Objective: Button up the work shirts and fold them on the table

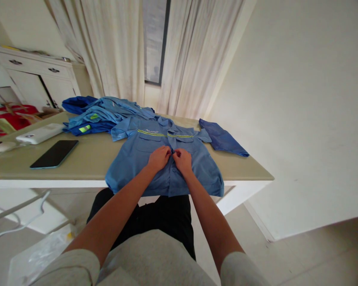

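Observation:
A blue short-sleeved work shirt (134, 159) lies face up on the table, its collar away from me and its hem hanging over the near edge. Yellow stripes cross its chest above two pockets. My left hand (160, 158) and my right hand (182, 159) meet at the front placket, around mid-shirt. Both are closed, fingertips pinching the placket cloth from either side. Any button between the fingers is too small to make out. Below the hands the two front edges lie together.
Crumpled blue garments (107, 111) are heaped behind the shirt on the left. A folded darker blue garment (223, 137) lies at the right. A phone (55, 154) and a white device (41, 133) rest on the table (89, 169) to the left. A wall (301, 119) rises at right.

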`<state>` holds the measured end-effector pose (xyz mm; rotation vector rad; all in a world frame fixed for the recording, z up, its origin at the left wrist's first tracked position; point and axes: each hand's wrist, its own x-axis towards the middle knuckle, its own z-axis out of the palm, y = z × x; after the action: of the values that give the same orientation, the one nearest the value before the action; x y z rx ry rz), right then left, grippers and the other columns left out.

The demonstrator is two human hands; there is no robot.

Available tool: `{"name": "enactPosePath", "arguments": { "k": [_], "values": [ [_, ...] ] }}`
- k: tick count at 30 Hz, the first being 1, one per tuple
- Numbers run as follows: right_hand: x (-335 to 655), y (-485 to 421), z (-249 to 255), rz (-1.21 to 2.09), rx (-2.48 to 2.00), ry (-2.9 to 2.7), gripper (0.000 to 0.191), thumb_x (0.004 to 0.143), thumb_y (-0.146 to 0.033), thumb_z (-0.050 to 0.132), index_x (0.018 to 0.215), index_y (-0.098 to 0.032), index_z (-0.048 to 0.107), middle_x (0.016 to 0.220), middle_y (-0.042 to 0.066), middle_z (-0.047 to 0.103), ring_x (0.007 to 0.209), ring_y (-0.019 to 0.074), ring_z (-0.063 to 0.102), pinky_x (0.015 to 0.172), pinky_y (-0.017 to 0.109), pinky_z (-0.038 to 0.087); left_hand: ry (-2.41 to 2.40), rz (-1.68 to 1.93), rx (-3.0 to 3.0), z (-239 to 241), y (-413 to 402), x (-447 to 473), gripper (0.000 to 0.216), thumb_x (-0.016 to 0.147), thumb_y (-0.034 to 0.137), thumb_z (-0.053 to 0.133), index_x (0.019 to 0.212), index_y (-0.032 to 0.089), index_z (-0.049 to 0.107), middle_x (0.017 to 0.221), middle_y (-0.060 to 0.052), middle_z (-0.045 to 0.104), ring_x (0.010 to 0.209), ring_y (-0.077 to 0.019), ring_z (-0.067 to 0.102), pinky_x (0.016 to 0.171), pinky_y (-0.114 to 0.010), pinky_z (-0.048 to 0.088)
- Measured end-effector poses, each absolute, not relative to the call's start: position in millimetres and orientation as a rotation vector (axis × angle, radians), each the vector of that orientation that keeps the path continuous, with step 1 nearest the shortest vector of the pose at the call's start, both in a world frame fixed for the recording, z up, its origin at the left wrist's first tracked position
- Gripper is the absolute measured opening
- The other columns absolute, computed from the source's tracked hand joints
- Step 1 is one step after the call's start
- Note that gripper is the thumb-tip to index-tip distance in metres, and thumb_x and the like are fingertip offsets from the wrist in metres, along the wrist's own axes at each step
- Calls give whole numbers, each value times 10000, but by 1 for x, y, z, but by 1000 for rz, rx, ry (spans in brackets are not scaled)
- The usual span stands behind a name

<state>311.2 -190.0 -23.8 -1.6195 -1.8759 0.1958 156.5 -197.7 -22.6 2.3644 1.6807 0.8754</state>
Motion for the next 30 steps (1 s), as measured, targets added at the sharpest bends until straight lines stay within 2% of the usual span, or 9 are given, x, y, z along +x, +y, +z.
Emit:
{"name": "enactPosePath", "arguments": {
  "k": [4,9,13,16,18,21,26,30],
  "values": [
    [313,-188,-25,300,-1555,-1858,216,967,-310,596,1019,-194,771,970,58,782,896,179,709,871,273,505,1681,861,2372,-21,-200,158,126,992,263,532,1017,229,652,1085,-70,706,1010,-230,663,847,-330,500],
    [316,-187,-26,347,-1563,-1640,258,987,-353,565,1052,-178,743,1015,81,785,918,180,725,880,280,518,1743,888,2303,-19,-201,158,101,972,261,571,1027,240,652,1081,-62,718,1010,-232,666,849,-332,503],
    [314,-191,-23,359,-1629,-1654,275,933,-440,645,942,-196,771,939,76,789,896,211,731,860,306,530,1768,888,2293,-20,-200,158,89,976,264,568,1012,238,645,1075,-61,717,1001,-232,668,834,-333,501],
    [312,-193,-24,360,-1660,-1737,176,881,-340,691,938,-206,790,929,69,792,897,216,730,858,310,530,1766,884,2304,-22,-199,158,78,975,260,573,1008,237,641,1085,-59,716,1004,-230,666,830,-327,495],
    [312,-191,-25,355,-1620,-1772,175,896,-282,665,982,-197,792,950,71,795,896,202,730,857,296,527,1748,889,2316,-23,-198,157,78,974,258,575,1013,240,640,1087,-54,715,1002,-227,666,824,-322,493],
    [314,-188,-27,370,-1551,-1792,197,939,-293,641,1013,-182,786,965,77,795,881,184,732,836,272,522,1708,901,2341,-24,-198,157,82,981,261,568,1011,241,642,1084,-49,715,989,-224,666,812,-318,490],
    [316,-185,-29,375,-1574,-1784,184,933,-284,656,1017,-183,785,967,74,795,897,188,732,831,267,515,1678,906,2351,-24,-198,157,100,995,283,561,1005,239,650,1079,-52,716,1006,-231,664,846,-326,493],
    [317,-185,-30,374,-1533,-1763,212,955,-281,602,1046,-187,769,961,65,789,885,182,722,847,273,508,1652,956,2329,-26,-196,156,109,997,267,554,1033,232,651,1100,-63,714,1019,-233,663,870,-332,499]
  ]
}}
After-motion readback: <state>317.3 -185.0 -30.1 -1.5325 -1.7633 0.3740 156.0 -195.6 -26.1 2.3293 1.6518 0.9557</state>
